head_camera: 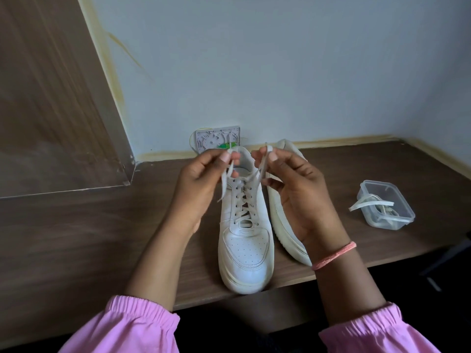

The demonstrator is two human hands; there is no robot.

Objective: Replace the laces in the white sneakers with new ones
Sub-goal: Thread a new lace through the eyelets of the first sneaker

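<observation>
A white sneaker (244, 240) stands upright on the wooden desk (102, 225), toe toward me, laced up to its top eyelets with a white lace (243, 200). My left hand (201, 184) pinches the lace's left end above the shoe's collar. My right hand (298, 189) pinches the right end at the same height. Both lace ends run down to the top eyelets. The second white sneaker (280, 217) lies on its side just right of the first, its sole facing me, partly hidden by my right hand.
A small clear plastic tub (387, 205) with loose white laces sits on the desk at the right. A grey wall box (218, 138) with a green part is fixed low behind the shoes. A wooden panel (51, 98) rises at the left. The desk's front edge runs under the sneaker's toe.
</observation>
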